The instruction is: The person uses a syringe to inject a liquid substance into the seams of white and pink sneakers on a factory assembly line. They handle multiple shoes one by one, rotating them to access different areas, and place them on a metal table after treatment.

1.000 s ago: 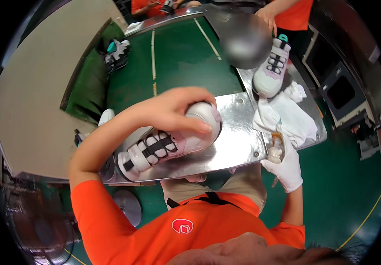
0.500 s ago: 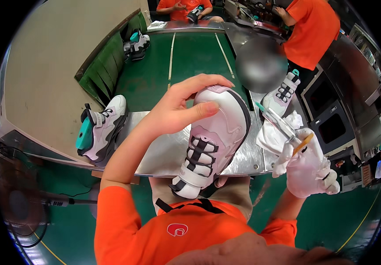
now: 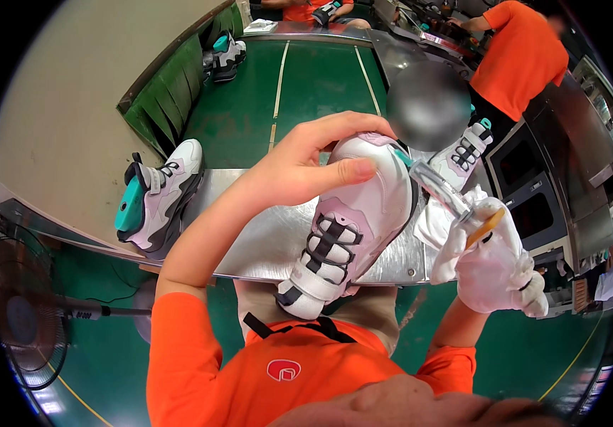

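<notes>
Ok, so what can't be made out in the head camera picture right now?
All in the head view:
Most of the sole under the white-and-lilac shoe: hidden by its own upper.
Whether the clear, teal-tipped tube joins the yellow stick: the white-gloved right hand covers that.
Whatever is behind the round grey blur.
The black fan's left edge: cut off by the dark lens border.

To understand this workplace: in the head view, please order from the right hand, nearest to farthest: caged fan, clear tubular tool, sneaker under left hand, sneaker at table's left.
1. Clear tubular tool: in the right hand.
2. Gripped sneaker: under the left hand.
3. Teal-filled sneaker: left on the table.
4. Caged fan: far lower left.
</notes>
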`<state>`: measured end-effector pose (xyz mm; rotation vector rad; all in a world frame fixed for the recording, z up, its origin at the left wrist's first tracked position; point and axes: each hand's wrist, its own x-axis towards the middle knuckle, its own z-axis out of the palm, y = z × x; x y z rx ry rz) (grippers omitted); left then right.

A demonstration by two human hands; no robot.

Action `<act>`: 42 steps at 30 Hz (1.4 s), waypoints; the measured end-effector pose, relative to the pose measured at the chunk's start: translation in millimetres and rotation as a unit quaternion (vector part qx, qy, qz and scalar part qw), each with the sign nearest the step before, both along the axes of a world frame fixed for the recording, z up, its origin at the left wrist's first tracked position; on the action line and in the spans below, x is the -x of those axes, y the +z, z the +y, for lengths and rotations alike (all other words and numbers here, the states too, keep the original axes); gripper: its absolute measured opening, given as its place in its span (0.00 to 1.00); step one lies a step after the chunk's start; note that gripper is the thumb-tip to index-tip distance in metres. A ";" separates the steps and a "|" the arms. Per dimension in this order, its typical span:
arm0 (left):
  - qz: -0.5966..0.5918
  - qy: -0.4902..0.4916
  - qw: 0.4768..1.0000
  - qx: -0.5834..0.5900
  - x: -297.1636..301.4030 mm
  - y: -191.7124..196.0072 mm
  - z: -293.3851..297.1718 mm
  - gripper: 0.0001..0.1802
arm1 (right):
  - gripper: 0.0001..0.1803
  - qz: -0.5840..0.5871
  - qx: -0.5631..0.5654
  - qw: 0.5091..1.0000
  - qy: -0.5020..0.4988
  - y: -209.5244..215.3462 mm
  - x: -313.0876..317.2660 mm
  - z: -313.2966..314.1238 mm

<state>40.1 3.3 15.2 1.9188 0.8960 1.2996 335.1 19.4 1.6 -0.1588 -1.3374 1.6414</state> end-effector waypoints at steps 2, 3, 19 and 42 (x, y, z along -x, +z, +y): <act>0.006 -0.004 1.000 0.004 -1.8 1.1 2.3 0.27 | 0.43 -0.027 -0.005 0.999 0.020 10.9 -1.9 0.5; 0.005 -0.005 1.000 0.002 -1.8 0.6 3.9 0.27 | 0.43 -0.040 -0.007 0.999 0.029 14.7 -2.4 1.5; -0.112 0.043 0.993 0.015 30.0 -27.2 20.7 0.24 | 0.33 -0.008 0.047 0.997 -0.063 -41.3 21.7 47.6; -0.270 0.290 0.912 0.103 70.9 -99.7 34.5 0.25 | 0.38 -0.034 0.233 0.972 0.006 -105.2 62.1 50.7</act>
